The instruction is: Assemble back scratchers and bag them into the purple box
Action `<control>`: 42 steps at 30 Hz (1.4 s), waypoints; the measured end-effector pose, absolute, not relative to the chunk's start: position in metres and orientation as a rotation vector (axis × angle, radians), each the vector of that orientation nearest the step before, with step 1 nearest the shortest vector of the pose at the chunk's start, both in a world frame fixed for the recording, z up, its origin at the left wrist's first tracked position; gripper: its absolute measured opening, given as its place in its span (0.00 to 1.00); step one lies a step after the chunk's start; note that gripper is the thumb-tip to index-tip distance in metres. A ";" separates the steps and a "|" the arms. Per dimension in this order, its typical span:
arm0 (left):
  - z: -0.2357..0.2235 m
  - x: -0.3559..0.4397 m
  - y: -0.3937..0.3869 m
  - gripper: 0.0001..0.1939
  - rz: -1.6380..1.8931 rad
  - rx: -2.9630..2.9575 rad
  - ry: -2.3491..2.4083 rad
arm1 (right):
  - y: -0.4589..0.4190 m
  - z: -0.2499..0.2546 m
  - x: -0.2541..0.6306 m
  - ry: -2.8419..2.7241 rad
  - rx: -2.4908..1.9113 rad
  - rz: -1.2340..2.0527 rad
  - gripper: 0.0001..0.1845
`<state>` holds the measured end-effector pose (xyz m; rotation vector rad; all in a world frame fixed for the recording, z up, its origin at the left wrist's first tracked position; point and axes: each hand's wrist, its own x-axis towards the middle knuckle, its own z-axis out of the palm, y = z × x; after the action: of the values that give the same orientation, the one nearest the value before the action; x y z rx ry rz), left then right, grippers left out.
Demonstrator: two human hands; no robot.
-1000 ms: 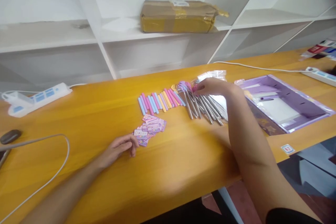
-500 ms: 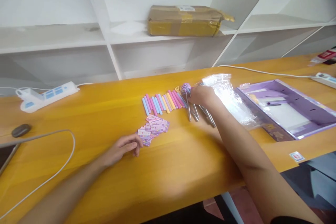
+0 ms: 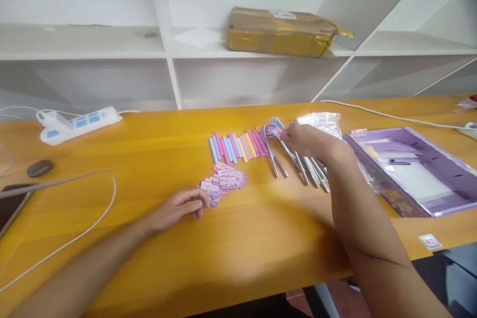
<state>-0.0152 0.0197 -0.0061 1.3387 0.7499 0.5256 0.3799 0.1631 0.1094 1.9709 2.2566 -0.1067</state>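
My left hand (image 3: 186, 206) rests on the table with its fingers loosely bent and nothing held, its fingertips beside a pile of small pink and purple printed cards (image 3: 227, 177). Farther back, my right hand (image 3: 307, 140) reaches over a spread of thin silver sticks (image 3: 315, 171). Its fingers are closed at the coloured top of one silver stick, though the fingertips are partly hidden. Purple and blue looped tops (image 3: 274, 130) show just left of this hand. A row of pink, blue and yellow rods (image 3: 234, 147) lies to their left.
Clear plastic bags (image 3: 322, 121) lie behind my right hand. A purple open box (image 3: 417, 169) holds flat pieces on the right. On the left are a power strip (image 3: 82, 124), a dark mouse (image 3: 39, 168) and a white cable (image 3: 112, 198). A taped carton (image 3: 281, 35) sits on the shelf.
My view has shifted. My right hand has moved slightly right among the silver sticks, and more of them show beneath it. My left hand stays beside the cards.
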 end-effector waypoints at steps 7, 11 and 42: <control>-0.008 -0.014 0.019 0.18 0.531 1.358 0.755 | 0.133 0.091 0.280 2.621 1.808 -0.309 0.17; -0.007 -0.012 0.018 0.19 0.553 1.386 0.747 | 0.137 0.056 0.218 2.610 1.656 -0.202 0.21; -0.016 -0.003 0.019 0.25 0.814 1.205 0.915 | 0.085 0.070 0.235 3.283 1.586 -2.005 0.33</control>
<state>-0.0035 0.0191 -0.0159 1.2052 0.9147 0.8142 0.2351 0.0850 0.0704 1.5864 3.2835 -2.0052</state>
